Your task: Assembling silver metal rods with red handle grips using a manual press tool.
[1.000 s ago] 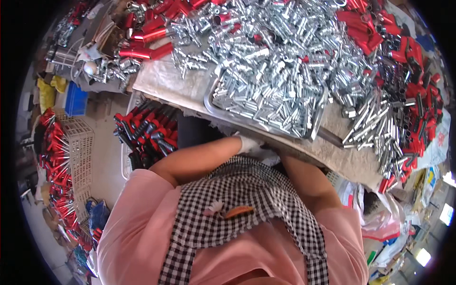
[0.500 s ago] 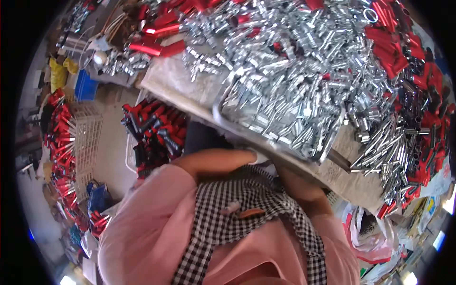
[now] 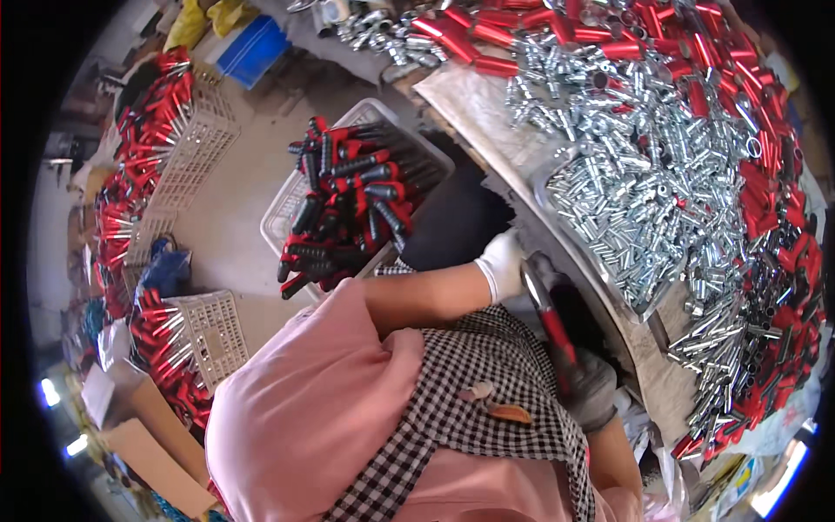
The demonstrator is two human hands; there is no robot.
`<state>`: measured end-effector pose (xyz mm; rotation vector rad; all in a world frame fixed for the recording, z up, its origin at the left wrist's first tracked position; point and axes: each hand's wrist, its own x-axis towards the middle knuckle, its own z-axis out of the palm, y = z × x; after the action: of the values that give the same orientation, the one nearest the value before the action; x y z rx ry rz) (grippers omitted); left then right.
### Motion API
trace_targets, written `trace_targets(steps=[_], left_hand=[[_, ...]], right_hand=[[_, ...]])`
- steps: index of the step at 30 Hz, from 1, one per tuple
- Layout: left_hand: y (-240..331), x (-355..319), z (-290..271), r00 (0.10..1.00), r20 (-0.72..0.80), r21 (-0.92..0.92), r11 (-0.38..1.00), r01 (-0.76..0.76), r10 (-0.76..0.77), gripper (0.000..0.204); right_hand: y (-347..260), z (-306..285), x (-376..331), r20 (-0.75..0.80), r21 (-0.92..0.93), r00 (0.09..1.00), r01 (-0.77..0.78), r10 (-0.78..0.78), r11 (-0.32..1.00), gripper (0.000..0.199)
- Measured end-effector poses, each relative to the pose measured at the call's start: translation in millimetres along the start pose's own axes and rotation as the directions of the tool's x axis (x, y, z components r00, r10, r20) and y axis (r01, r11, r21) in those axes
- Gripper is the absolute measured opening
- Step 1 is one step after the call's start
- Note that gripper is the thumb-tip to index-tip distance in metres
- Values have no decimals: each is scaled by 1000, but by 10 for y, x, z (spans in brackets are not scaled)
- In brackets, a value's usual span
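Observation:
My left hand (image 3: 502, 264), in a white glove, is low beside the work surface's near edge, next to the metal end of a red tubular tool (image 3: 551, 325). Its fingers are mostly hidden, and whether they grip the metal end is unclear. My right hand (image 3: 593, 393), in a grey glove, is closed around the tool's lower end. The tool slants between both hands, above my lap and apron. Close to my left arm stands a white plastic basket (image 3: 271, 221) heaped with red-and-black-handled tools (image 3: 357, 187).
On the work surface (image 3: 487, 103), a metal tray (image 3: 600, 271) holds small silver parts (image 3: 644, 200). Red sleeves (image 3: 622, 50) and silver rods (image 3: 718, 345) surround the pile. At left are beige crates (image 3: 187, 165) of red-handled pieces, a blue bin (image 3: 252, 50) and an opened cardboard box (image 3: 156, 457).
My view has swung left, so the bench sits farther right and the tool basket shows fully. Both gloved hands and the red tool, hidden below the bench edge before, now show.

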<state>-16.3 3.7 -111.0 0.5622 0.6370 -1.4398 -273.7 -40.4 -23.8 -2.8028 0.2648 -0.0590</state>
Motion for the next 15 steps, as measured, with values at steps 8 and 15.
trace_targets(steps=[8, 15], left_hand=[[635, -1113, 106, 739, 398, 38, 795, -606, 544, 34], [899, -1472, 76, 703, 255, 79, 711, -699, 664, 33]], right_hand=[[-145, 406, 738, 528, 310, 844, -297, -96, -903, 65], [-797, 339, 1640, 589, 368, 780, -494, -213, -788, 72]])
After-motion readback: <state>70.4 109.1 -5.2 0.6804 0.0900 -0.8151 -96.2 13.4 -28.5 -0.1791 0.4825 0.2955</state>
